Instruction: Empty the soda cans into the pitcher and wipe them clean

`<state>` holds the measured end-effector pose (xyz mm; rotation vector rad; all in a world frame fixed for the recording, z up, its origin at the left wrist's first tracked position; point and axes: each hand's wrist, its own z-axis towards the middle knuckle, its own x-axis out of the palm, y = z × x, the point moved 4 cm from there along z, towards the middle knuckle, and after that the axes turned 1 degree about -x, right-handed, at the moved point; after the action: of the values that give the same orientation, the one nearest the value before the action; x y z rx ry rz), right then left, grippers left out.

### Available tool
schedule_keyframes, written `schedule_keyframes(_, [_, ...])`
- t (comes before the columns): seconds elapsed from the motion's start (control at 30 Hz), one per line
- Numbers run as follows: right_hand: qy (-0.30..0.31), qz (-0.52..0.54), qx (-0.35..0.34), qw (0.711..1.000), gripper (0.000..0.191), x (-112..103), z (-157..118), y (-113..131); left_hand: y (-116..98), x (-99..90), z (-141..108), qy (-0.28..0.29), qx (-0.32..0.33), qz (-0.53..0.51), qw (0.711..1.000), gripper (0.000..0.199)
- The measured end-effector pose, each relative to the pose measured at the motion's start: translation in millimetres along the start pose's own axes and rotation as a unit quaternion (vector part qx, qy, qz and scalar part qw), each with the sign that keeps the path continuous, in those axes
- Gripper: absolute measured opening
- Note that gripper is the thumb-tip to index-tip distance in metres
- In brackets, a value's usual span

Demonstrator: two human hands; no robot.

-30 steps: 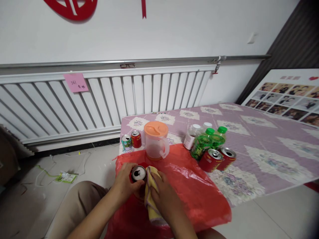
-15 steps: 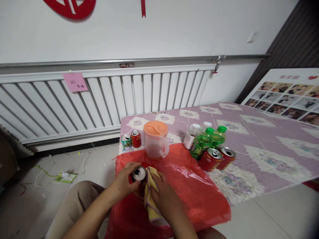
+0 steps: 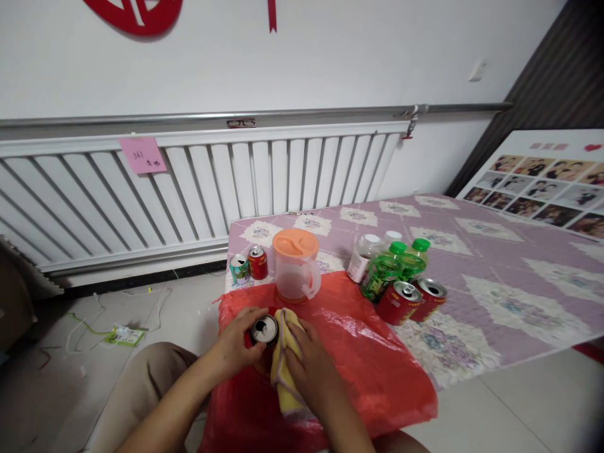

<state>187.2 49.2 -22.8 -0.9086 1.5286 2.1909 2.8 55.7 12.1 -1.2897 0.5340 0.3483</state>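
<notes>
My left hand (image 3: 236, 345) is wrapped round an opened dark-topped can (image 3: 265, 329) near its rim, above a red plastic sheet (image 3: 372, 371). Gripped in my right hand (image 3: 309, 362) is a folded yellow cloth (image 3: 286, 377), pressed against the can's right side. The lower part of the can is mostly hidden by my hands and the cloth. Just beyond stands a clear pitcher (image 3: 290, 277) with an orange lid. To its left are a small green can (image 3: 240, 269) and a small red can (image 3: 258, 263).
Several bottles, some with green caps (image 3: 397, 248), stand on the flowered tablecloth (image 3: 509, 277) at the right, beside two large red cans (image 3: 400, 303). A white radiator (image 3: 274, 170) runs behind. A power strip (image 3: 126, 336) and cables lie on the floor at left.
The cloth and my right hand have shifted slightly up along the can's side. My left hand keeps its hold on the can, almost in the same place.
</notes>
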Motion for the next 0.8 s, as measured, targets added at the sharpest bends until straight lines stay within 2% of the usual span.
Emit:
schedule_keyframes(0.2, [0.057,-0.019,0.053,0.997,0.054,1.6,-1.0,-2.0,4.9,2.4,-2.2,-0.005,-0.022,0.0,1.0,0.065])
schedule_keyframes(0.33, [0.063,-0.019,0.049,0.997,0.056,1.0,-0.8,-1.2,10.1,5.2,-7.9,-0.086,-0.053,0.017,0.995,0.069])
schedule_keyframes(0.43, [0.061,-0.012,0.041,0.997,0.056,0.6,-0.6,-0.7,11.2,7.1,-10.5,-0.123,-0.064,0.035,0.99,0.062])
schedule_keyframes(0.57, [0.042,-0.013,0.036,0.998,0.054,-0.4,-0.7,-3.3,14.6,8.9,-9.8,-0.113,-0.068,0.017,0.991,0.054])
schedule_keyframes(0.73, [-0.035,0.016,-0.023,0.999,0.052,-2.6,-0.3,-7.2,20.8,11.4,-8.5,-0.075,-0.049,-0.045,0.995,0.06])
schedule_keyframes(0.8, [-0.047,0.023,-0.021,0.998,0.053,-2.3,-0.1,-9.1,21.4,12.3,-8.0,-0.06,-0.044,-0.062,0.995,0.061])
